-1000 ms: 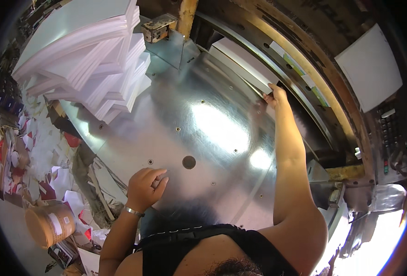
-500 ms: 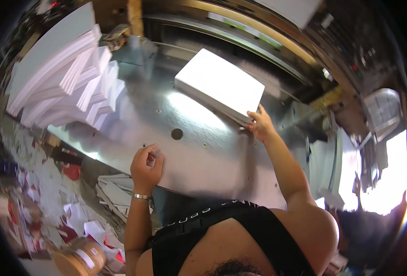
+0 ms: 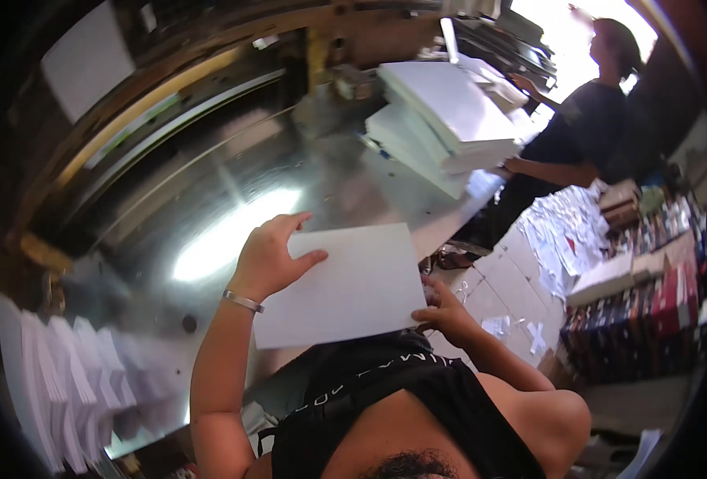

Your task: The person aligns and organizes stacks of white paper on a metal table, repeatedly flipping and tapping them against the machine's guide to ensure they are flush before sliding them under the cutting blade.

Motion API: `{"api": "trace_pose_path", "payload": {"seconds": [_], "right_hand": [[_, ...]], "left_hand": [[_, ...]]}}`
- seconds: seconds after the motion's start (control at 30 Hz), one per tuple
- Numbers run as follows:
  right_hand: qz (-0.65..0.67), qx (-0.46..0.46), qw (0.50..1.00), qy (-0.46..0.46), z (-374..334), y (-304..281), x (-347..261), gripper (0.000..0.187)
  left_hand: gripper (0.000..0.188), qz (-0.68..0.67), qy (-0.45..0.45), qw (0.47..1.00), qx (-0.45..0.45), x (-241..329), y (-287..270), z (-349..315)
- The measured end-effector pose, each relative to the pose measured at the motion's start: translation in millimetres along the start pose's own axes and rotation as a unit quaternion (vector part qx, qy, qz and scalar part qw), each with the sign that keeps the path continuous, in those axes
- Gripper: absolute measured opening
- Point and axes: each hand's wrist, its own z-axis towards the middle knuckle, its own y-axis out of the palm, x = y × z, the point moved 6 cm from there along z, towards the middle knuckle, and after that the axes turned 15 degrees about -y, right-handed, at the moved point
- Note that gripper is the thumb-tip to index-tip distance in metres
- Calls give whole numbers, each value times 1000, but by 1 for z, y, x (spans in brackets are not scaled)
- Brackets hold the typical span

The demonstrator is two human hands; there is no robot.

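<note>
A white stack of paper sheets lies tilted in front of me, close to my body at the near edge of the metal table. My right hand grips its right edge, with the thumb above and the fingers partly hidden at the side. At the far left corner of the stack is my left hand, fingers stretched out past the edge and thumb over the top sheet. Its fingers and thumb are spread, not closed round the paper. A metal band circles the left wrist.
Thick paper stacks stand on the table's far right, near another person in dark clothes. Fanned paper piles are at the left. Paper scraps litter the floor, beside rows of bound books.
My view and body have turned to the right. The paper stack has come from the far part of the table close to my body, still in my right hand. My left hand has opened and reached it.
</note>
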Motion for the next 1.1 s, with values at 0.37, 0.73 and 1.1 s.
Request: {"api": "trace_pose_path", "payload": {"seconds": [0.37, 0.73, 1.1], "right_hand": [[95, -112, 989, -3, 14, -3, 37, 64], [-108, -196, 945, -236, 43, 20, -46, 60], [-219, -316, 830, -403, 77, 100, -38, 64]], "left_hand": [[87, 135, -180, 935, -272, -18, 62, 34], [75, 86, -246, 956, -134, -7, -18, -27], [80, 293, -14, 936, 196, 55, -109, -118]]}}
